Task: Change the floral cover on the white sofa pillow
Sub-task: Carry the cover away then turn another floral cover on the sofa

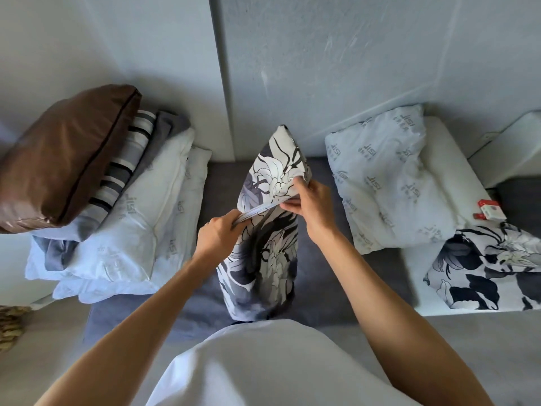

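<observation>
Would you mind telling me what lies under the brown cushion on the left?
The brown cushion rests on a striped cover, grey fabric and white pillows. Anything beneath the stack is hidden.

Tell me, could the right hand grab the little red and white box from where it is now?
Probably yes, but not at once. The right hand is pinching the floral cover and would have to let go. The red and white box lies uncovered on the sofa's right side, past the white pillow.

Grey "işıl" logos repeat across the white pillow (392, 183)
</observation>
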